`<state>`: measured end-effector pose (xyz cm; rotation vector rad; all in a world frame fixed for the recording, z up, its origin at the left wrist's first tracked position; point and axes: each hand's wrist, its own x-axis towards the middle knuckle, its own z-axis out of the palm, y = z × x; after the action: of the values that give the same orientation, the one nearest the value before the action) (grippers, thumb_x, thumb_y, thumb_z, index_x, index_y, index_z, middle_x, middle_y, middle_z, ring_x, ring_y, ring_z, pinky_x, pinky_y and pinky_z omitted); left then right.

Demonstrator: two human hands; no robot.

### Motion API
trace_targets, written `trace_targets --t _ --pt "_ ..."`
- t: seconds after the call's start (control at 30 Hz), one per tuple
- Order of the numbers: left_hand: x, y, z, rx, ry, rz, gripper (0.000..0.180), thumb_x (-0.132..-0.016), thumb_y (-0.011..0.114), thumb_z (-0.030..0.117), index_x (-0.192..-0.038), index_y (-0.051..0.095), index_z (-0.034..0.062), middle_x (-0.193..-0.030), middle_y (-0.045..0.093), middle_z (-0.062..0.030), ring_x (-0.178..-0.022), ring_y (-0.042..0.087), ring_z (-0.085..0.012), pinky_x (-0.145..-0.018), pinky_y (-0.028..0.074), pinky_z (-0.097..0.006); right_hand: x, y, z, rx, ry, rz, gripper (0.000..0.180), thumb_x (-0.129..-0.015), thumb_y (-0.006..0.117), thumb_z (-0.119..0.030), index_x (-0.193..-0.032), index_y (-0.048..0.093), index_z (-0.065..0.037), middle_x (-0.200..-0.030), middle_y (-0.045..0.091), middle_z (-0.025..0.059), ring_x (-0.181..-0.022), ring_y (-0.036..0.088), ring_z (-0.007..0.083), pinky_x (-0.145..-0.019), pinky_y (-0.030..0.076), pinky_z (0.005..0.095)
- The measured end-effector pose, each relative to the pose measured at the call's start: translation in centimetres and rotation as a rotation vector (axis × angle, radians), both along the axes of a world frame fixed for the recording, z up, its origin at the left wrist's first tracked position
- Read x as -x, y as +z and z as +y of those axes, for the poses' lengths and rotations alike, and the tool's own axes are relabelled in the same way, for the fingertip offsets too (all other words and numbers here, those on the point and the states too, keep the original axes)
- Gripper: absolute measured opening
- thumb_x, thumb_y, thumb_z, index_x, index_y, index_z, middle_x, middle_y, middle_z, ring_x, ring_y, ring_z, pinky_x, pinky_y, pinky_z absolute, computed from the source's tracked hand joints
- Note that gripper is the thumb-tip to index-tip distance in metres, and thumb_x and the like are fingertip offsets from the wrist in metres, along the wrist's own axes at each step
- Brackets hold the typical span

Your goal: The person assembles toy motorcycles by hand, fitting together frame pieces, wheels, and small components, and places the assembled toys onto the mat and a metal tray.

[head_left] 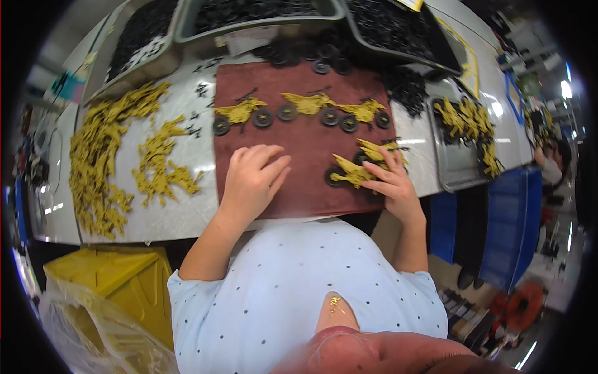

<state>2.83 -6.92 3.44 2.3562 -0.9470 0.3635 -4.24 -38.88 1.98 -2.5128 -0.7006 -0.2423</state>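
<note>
On a dark red cloth mat [305,162], three yellow toy motorcycles [306,103] with black wheels stand in a row across the far part. My right hand [395,187] is at the mat's right edge, its fingers over two more toy motorcycles [350,172] lying close together. Thumb and fingers grip them, partly covering the farther one. Above the mat's left part hovers my left hand [254,177], fingers loosely bent and apart, with nothing visible in it.
Yellow toy bodies [93,162] lie heaped at the left, with a smaller pile [159,165] beside the mat. Grey bins [261,30] of black parts line the back. Loose black wheels [321,66] sit behind the mat. At the right, a tray [458,181] holds yellow-and-black toys.
</note>
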Motion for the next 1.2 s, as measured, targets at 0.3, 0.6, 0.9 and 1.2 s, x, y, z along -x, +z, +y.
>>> trace_targets --t 0.3,0.6,0.9,1.2 --pt "1.3 1.9 13.6 -0.328 0.458 0.125 0.033 -0.068 0.071 0.001 -0.1 0.066 0.0057 -0.115 0.061 -0.0053 -0.107 0.052 -0.0275 -0.086 0.043 -0.039 -2.1 1.6 3.0 -0.104 -0.09 -0.202 0.015 -0.073 0.062 -0.002 -0.084 0.072 -0.007 -0.116 0.066 0.011 -0.123 0.052 0.0368 -0.11 0.025 0.0562" --pt "-1.5 0.4 15.2 -0.229 0.199 0.125 0.043 -0.069 0.068 -0.002 -0.111 0.062 0.0059 -0.099 0.065 -0.0043 -0.097 0.055 -0.0248 -0.086 0.041 -0.037 -5.9 4.1 10.6 -0.134 0.14 -0.227 0.03 -0.067 0.055 0.008 -0.091 0.069 -0.006 -0.113 0.064 0.012 -0.112 0.058 0.0344 -0.105 0.036 0.0533" --pt "-4.5 2.0 9.7 0.409 -0.091 0.902 0.032 -0.086 0.067 0.011 -0.114 0.059 -0.0005 -0.103 0.067 -0.0163 -0.087 0.066 -0.0229 -0.076 0.051 -0.032 -11.7 5.2 19.1 -0.602 0.07 0.555 0.03 -0.09 0.061 -0.006 -0.119 0.058 0.0 -0.106 0.065 0.0114 -0.097 0.062 0.0167 -0.083 0.05 0.0272" --pt "-8.6 1.8 6.9 0.001 0.077 -0.067 0.046 -0.073 0.075 0.01 -0.115 0.061 0.0008 -0.107 0.063 -0.01 -0.098 0.059 -0.0263 -0.086 0.044 -0.039 -16.5 4.4 19.0 -0.799 -0.132 0.776 0.029 -0.092 0.064 -0.014 -0.114 0.059 0.005 -0.095 0.064 0.0059 -0.072 0.059 0.0068 -0.062 0.051 0.0219"
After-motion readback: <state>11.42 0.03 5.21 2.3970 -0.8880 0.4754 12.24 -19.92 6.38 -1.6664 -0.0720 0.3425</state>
